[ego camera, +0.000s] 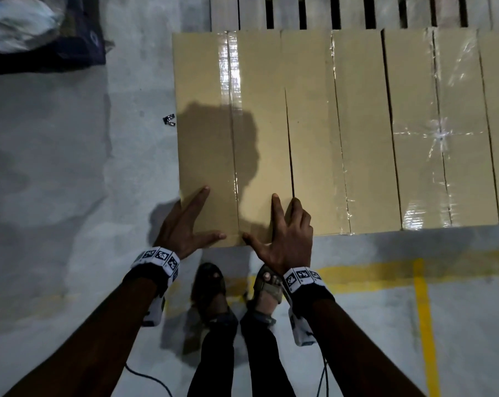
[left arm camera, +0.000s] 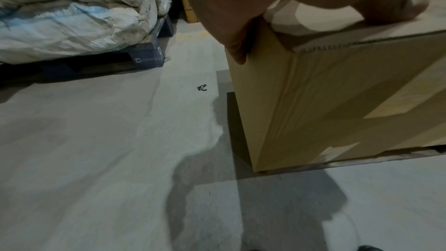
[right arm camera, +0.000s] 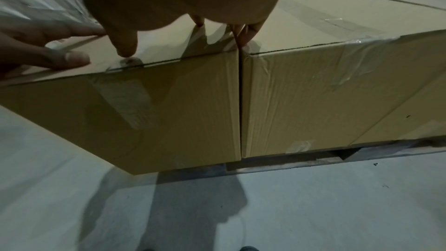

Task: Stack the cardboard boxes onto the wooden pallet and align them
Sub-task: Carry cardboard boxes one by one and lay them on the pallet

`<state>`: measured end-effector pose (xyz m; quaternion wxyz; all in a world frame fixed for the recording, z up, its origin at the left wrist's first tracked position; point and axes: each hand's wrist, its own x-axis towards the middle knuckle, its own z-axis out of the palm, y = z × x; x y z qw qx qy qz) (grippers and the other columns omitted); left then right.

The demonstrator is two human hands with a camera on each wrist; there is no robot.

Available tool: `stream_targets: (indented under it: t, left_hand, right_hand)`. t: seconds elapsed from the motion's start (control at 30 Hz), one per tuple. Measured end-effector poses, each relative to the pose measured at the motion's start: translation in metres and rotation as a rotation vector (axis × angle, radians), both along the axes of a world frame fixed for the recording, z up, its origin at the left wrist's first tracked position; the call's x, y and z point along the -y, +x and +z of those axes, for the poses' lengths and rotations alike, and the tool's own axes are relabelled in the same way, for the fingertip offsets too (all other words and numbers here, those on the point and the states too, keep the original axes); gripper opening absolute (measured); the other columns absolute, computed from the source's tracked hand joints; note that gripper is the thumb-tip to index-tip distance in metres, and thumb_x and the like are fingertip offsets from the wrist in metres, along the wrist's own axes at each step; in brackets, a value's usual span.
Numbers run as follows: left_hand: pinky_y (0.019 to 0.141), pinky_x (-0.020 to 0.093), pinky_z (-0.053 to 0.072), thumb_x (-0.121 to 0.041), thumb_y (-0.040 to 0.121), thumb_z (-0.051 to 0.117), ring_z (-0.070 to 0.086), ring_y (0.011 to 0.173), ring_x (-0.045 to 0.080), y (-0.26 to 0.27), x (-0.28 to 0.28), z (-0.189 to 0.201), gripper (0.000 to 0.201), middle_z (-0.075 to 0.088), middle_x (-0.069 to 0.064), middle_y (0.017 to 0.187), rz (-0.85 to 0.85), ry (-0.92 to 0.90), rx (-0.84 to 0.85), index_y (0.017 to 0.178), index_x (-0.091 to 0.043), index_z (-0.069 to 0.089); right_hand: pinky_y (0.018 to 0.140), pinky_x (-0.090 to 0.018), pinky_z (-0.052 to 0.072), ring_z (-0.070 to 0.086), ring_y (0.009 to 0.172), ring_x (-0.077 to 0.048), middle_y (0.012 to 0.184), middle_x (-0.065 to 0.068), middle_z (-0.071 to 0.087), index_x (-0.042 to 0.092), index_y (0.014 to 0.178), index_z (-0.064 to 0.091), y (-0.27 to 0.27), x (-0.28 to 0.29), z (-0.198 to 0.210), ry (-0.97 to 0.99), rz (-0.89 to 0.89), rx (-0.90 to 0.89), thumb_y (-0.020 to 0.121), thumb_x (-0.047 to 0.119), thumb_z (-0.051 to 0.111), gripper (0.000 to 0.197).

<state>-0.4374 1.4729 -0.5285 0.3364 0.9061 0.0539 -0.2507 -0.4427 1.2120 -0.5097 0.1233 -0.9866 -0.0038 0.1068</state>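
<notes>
The leftmost cardboard box lies on the wooden pallet, beside a row of taped boxes. A thin gap runs between it and its neighbour. Its near end sticks out slightly past the neighbour's. My left hand rests on the near left corner, index finger and thumb flat on top, other fingers down the left side. My right hand presses on the near right edge, its fingertips at the gap.
White sacks sit on a dark pallet at the far left. A small metal scrap lies on the grey floor by the box. Yellow floor lines run near my sandalled feet. Pallet timber shows under the boxes.
</notes>
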Motion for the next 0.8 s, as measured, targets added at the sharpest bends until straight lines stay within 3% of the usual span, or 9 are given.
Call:
stream_targets:
  t: [0.13, 0.23, 0.4, 0.5, 0.63, 0.7, 0.8]
  left_hand:
    - [0.120, 0.038, 0.032, -0.076, 0.069, 0.076, 0.028, 0.152, 0.021, 0.000, -0.002, -0.002, 0.116, 0.024, -0.006, 0.169, 0.002, -0.027, -0.009, 0.161, -0.051, 0.010]
    - [0.119, 0.039, 0.032, -0.066, 0.070, 0.083, 0.027, 0.152, 0.022, 0.002, -0.001, 0.002, 0.118, 0.023, -0.003, 0.169, -0.022, -0.041, -0.012, 0.161, -0.049, 0.009]
    - [0.121, 0.047, 0.032, -0.066, 0.059, 0.091, 0.021, 0.153, 0.024, 0.010, -0.004, 0.009, 0.138, 0.011, -0.004, 0.172, -0.076, -0.015, -0.097, 0.161, -0.051, -0.001]
    - [0.121, 0.052, 0.030, -0.053, 0.054, 0.098, 0.013, 0.154, 0.024, 0.013, -0.002, 0.015, 0.149, 0.003, -0.012, 0.172, -0.127, 0.003, -0.111, 0.163, -0.043, -0.004]
    - [0.121, 0.059, 0.025, -0.045, 0.051, 0.102, 0.001, 0.157, 0.033, 0.014, -0.001, 0.021, 0.158, -0.009, -0.020, 0.170, -0.162, 0.034, -0.191, 0.160, -0.048, -0.012]
    - [0.121, 0.059, 0.024, -0.040, 0.054, 0.102, 0.002, 0.157, 0.038, 0.015, 0.001, 0.026, 0.157, -0.005, -0.014, 0.171, -0.172, 0.048, -0.197, 0.161, -0.044, -0.012]
    - [0.120, 0.057, 0.029, -0.036, 0.058, 0.101, 0.013, 0.154, 0.044, 0.016, 0.002, 0.031, 0.153, 0.005, -0.002, 0.171, -0.185, 0.078, -0.194, 0.162, -0.043, -0.009]
  right_hand:
    - [0.097, -0.047, 0.045, 0.043, 0.128, -0.042, 0.152, -0.026, 0.040, 0.021, 0.159, 0.036, -0.002, -0.001, 0.000, 0.010, -0.004, -0.016, 0.083, 0.087, 0.045, 0.101]
    - [0.100, -0.050, 0.046, 0.045, 0.127, -0.043, 0.150, -0.027, 0.043, 0.016, 0.155, 0.044, 0.000, 0.005, -0.001, 0.097, -0.007, -0.004, 0.085, 0.078, 0.056, 0.094]
    - [0.106, -0.051, 0.044, 0.042, 0.136, -0.037, 0.155, -0.014, 0.040, 0.022, 0.154, 0.043, 0.004, 0.042, 0.010, 0.242, -0.126, 0.064, 0.087, 0.058, 0.071, 0.081]
    - [0.110, -0.052, 0.039, 0.034, 0.145, -0.034, 0.163, -0.008, 0.032, 0.028, 0.161, 0.029, 0.003, 0.069, 0.013, 0.211, -0.074, 0.026, 0.083, 0.056, 0.071, 0.093]
    - [0.119, -0.057, 0.028, 0.016, 0.156, -0.034, 0.173, 0.003, 0.006, 0.039, 0.164, 0.003, 0.004, 0.092, 0.007, 0.039, 0.143, -0.204, 0.072, 0.069, 0.069, 0.118]
    - [0.120, -0.056, 0.026, 0.011, 0.157, -0.033, 0.174, 0.005, 0.002, 0.038, 0.165, 0.000, 0.006, 0.096, 0.004, -0.038, 0.203, -0.260, 0.069, 0.069, 0.078, 0.127]
    - [0.118, -0.053, 0.028, 0.018, 0.156, -0.032, 0.173, 0.004, 0.010, 0.031, 0.165, 0.012, 0.008, 0.097, 0.002, -0.071, 0.182, -0.220, 0.072, 0.061, 0.082, 0.120]
